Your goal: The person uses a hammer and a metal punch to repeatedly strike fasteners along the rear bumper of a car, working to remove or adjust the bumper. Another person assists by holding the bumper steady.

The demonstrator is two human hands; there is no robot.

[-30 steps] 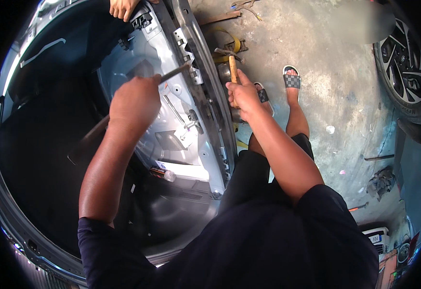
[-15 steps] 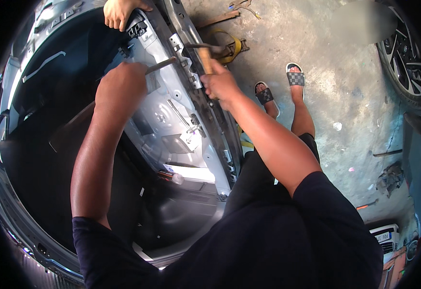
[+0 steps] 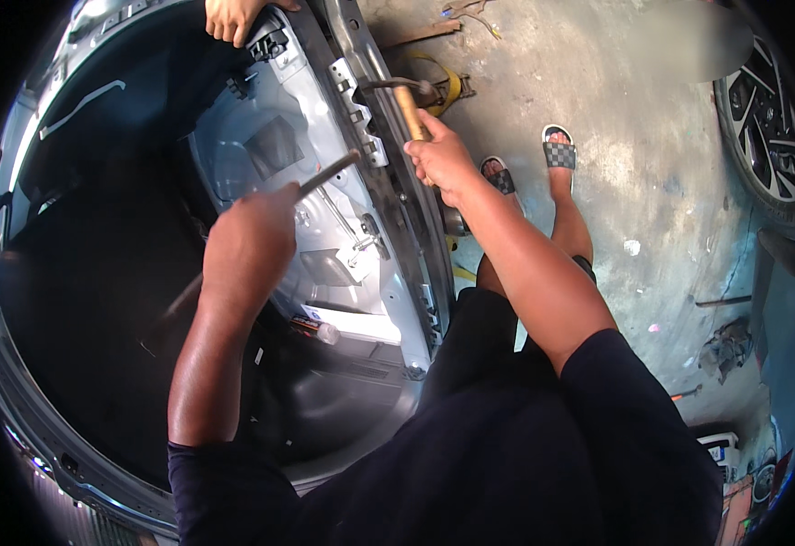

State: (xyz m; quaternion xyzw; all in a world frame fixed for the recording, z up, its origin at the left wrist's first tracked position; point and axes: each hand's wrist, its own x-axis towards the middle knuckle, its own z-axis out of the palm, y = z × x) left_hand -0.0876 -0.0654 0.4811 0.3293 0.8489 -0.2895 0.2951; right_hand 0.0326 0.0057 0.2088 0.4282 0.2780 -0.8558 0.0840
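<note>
My left hand (image 3: 252, 241) is closed around a dark metal bar (image 3: 329, 173), held over the trunk opening of a grey car body. The bar's tip is close to the inner side of the rear sill (image 3: 388, 196), and its other end runs back past my wrist, blurred. My right hand (image 3: 440, 159) grips a hammer by its wooden handle (image 3: 408, 111). The hammer's dark head (image 3: 388, 84) is over the outer edge of the sill, beside a bracket with notches (image 3: 357, 114). I cannot tell whether the hammer touches metal.
Another person's hand (image 3: 234, 18) rests on the far corner of the body. A T-shaped metal tool (image 3: 347, 223) and a small bottle (image 3: 316, 329) lie in the trunk. On the floor are a yellow strap (image 3: 452, 82) and my sandalled feet (image 3: 558, 150); a car wheel (image 3: 770, 127) stands at right.
My left hand has moved right and nearer to me, bringing the bar's tip nearer along the sill. My right hand and the hammer have shifted slightly right. The view has moved a little too.
</note>
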